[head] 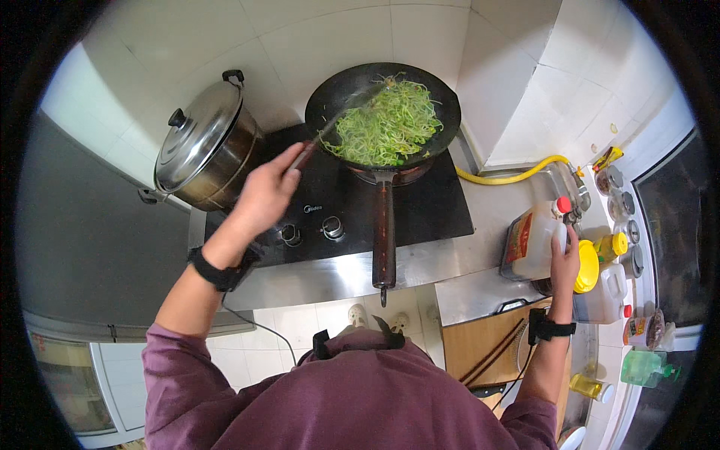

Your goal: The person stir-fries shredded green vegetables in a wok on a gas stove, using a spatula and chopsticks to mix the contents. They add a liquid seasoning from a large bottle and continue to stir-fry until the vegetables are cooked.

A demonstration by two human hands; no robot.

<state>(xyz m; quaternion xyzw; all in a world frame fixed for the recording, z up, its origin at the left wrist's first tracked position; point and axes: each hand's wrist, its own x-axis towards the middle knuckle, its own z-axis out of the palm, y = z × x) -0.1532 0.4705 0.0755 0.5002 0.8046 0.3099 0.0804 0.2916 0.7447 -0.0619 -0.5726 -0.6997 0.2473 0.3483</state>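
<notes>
My left hand [265, 190] grips the dark handle of a metal spatula [329, 127]. Its far end reaches into a black wok [332, 93] and is partly hidden among green sprouts [394, 126]. The wok sits on a black glass cooktop [332, 194], its wooden handle [384, 242] pointing toward me. Over on the right, my right hand [564, 264] is closed around the handle of a translucent plastic jug [540, 242]. The jug has a red cap, a red label with writing and dark liquid at its bottom. Whether it touches the counter I cannot tell.
A lidded steel pot [208, 149] stands left of the wok. A yellow hose [514, 179] runs along the back counter. Lidded jars [620, 205], a yellow lid [586, 266] and another plastic jug [599, 298] line the right side. Chopsticks [494, 350] lie on a wooden board [455, 343].
</notes>
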